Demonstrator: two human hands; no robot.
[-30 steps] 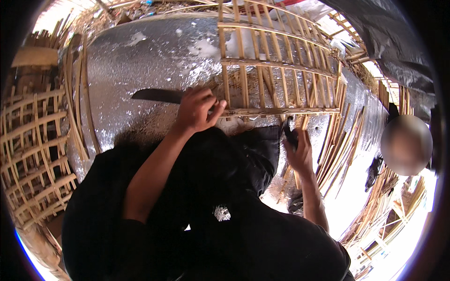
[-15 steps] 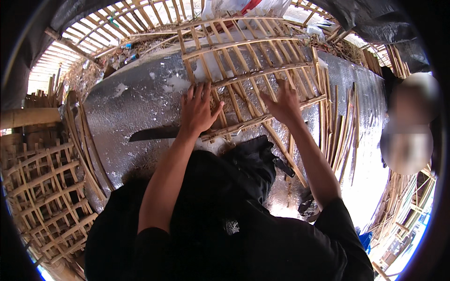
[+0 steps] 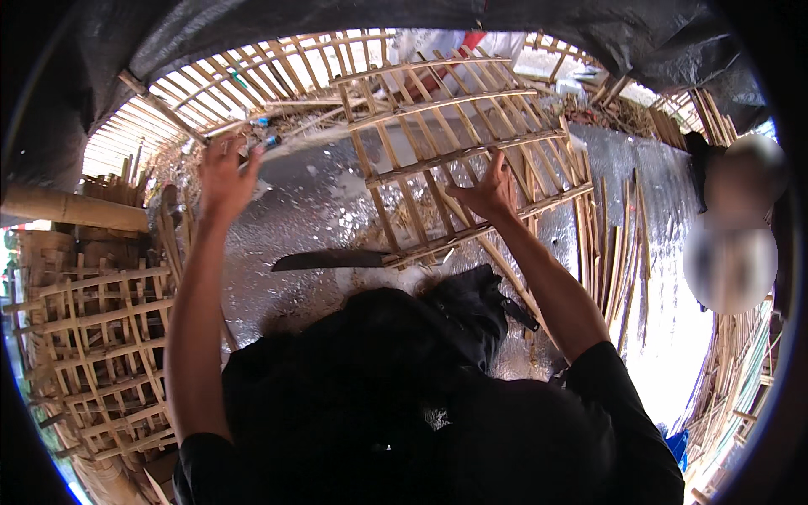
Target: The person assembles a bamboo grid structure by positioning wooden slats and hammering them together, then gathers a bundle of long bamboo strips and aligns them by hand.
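Note:
A bamboo lattice panel [image 3: 463, 156] of thin slats tied across several rails lies in front of me. Over its right half is my right hand [image 3: 491, 192], thumb out to the left and fingers bent around a slat near a middle rail. My left hand [image 3: 225, 181] is raised off to the left, away from the panel, with fingers apart and nothing in it. A dark, long blade [image 3: 328, 259] lies on the ground, its right end meeting the panel's near left corner. Its handle does not show.
Loose bamboo strips [image 3: 619, 244] lie to the right on the silvery sheet [image 3: 665, 286]. At left stands a woven bamboo lattice [image 3: 105, 353] below a thick bamboo pole [image 3: 76, 208]. A bamboo fence [image 3: 227, 80] runs behind, and black sheeting [image 3: 337, 18] hangs overhead. Another person [image 3: 728, 194], blurred, is at far right.
My left hand has let go of the panel's left side and moved away to the left. My right hand stays at the panel, its fingers more bent. The view has shifted somewhat.

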